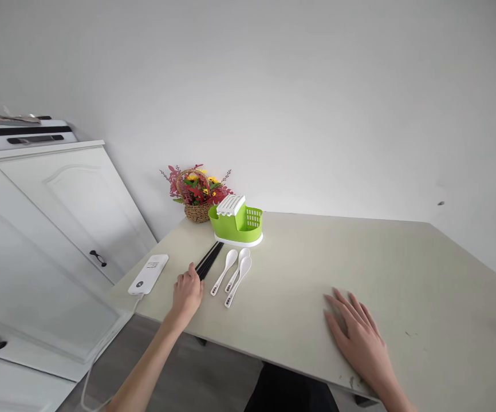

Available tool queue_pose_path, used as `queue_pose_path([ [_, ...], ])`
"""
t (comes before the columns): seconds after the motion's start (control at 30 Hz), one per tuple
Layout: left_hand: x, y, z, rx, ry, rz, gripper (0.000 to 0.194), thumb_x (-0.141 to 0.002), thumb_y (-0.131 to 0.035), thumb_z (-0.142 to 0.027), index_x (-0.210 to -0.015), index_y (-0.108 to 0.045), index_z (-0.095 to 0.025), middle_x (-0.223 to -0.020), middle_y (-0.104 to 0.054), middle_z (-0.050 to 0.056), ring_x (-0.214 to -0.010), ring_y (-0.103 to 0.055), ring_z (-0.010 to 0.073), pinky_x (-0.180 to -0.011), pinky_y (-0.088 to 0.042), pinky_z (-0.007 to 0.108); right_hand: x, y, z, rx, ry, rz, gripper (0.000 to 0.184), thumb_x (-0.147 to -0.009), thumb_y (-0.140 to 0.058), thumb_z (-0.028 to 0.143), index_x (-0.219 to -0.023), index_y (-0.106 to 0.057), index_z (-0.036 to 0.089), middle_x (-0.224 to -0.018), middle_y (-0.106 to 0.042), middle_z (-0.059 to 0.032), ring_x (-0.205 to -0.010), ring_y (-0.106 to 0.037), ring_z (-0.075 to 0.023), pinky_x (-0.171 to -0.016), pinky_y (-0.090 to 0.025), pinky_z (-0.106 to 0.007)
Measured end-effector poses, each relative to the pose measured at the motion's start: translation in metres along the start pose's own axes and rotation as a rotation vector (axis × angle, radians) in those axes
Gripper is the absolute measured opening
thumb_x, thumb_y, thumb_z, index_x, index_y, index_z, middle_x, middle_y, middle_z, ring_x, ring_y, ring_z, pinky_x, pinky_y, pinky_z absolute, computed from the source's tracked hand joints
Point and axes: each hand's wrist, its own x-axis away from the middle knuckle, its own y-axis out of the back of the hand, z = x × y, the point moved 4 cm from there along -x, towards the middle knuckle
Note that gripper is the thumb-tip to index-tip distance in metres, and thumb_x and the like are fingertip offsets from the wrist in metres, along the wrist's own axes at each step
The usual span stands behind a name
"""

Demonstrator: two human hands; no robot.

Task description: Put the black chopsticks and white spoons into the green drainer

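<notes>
At the left of the table, my left hand (188, 293) has its fingers curled around the near ends of a bundle of black chopsticks (209, 261). The chopsticks lie slanted on the tabletop, their far ends close to a green cutlery holder (234, 228) with a white slatted top and white base. Three white spoons (240, 278) with small dark markings on their handles lie just right of the chopsticks. My right hand (357, 335) rests flat on the table near its front edge, fingers stretched out, holding nothing.
Behind the holder stands a wicker basket of artificial flowers (196, 197). A white power bank (149, 274) with a cable (119, 337) lies near the table's left edge. White cabinets (50, 246) stand at the left, with a suitcase (20, 134) on top. A wall backs the table (299, 274).
</notes>
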Motion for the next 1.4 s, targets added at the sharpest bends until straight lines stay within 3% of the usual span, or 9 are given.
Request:
queue_pose_path([
  [0.17,-0.012,0.006,-0.009,-0.146,-0.009,0.124,0.038,-0.092,-0.047,-0.003,-0.128,-0.058,-0.005,-0.119,-0.064,0.024,-0.112,-0.063,0.0317,-0.081,-0.055,0.034,0.0,-0.002,-0.001,0.004,0.014,-0.005,0.056,-0.104,-0.034,0.056,-0.147,-0.058,0.029,-0.164,-0.044,0.0048,-0.158,-0.027,-0.0269,-0.127,-0.03,-0.053],
  [0.3,-0.016,0.004,-0.009,-0.185,0.006,0.141,0.038,-0.084,-0.05,0.002,-0.119,-0.063,-0.006,-0.12,-0.061,0.024,-0.112,-0.062,0.0339,-0.08,-0.054,0.037,0.0,-0.003,-0.002,0.007,0.012,-0.018,0.058,-0.104,-0.033,0.058,-0.147,-0.058,0.028,-0.163,-0.044,0.0044,-0.158,-0.026,-0.0272,-0.127,-0.03,-0.053],
  [0.47,-0.014,0.0,-0.008,-0.233,0.011,0.114,0.043,-0.085,-0.045,0.004,-0.125,-0.06,-0.004,-0.124,-0.058,0.028,-0.115,-0.06,0.038,-0.084,-0.052,0.042,0.0,-0.003,-0.002,0.005,0.013,-0.002,0.059,-0.104,-0.032,0.059,-0.147,-0.058,0.028,-0.164,-0.043,0.0056,-0.158,-0.026,-0.0267,-0.127,-0.03,-0.053],
  [0.83,-0.018,-0.006,0.0,-0.269,-0.05,0.14,0.039,-0.083,-0.044,0.006,-0.118,-0.059,0.0,-0.115,-0.061,0.026,-0.104,-0.067,0.0326,-0.082,-0.053,0.035,-0.002,0.002,0.002,-0.007,0.028,-0.013,0.057,-0.105,-0.033,0.055,-0.148,-0.058,0.026,-0.164,-0.043,0.0038,-0.158,-0.026,-0.0274,-0.127,-0.032,-0.053],
  [1.17,-0.019,-0.008,0.001,-0.179,0.02,0.115,0.033,-0.103,-0.03,-0.014,-0.122,-0.054,-0.003,-0.112,-0.062,0.025,-0.097,-0.073,0.0302,-0.073,-0.056,0.034,-0.002,0.003,0.001,-0.014,0.014,0.002,0.056,-0.105,-0.033,0.055,-0.147,-0.059,0.027,-0.164,-0.044,0.0034,-0.158,-0.026,-0.027,-0.128,-0.029,-0.052],
  [1.4,-0.026,-0.01,0.004,-0.14,0.074,0.179,0.033,-0.09,-0.046,-0.004,-0.121,-0.055,0.001,-0.107,-0.065,0.028,-0.095,-0.075,0.033,-0.078,-0.056,0.037,-0.002,0.003,0.001,-0.022,0.014,0.009,0.056,-0.105,-0.034,0.055,-0.147,-0.058,0.027,-0.164,-0.044,0.0028,-0.158,-0.026,-0.0272,-0.127,-0.029,-0.053],
])
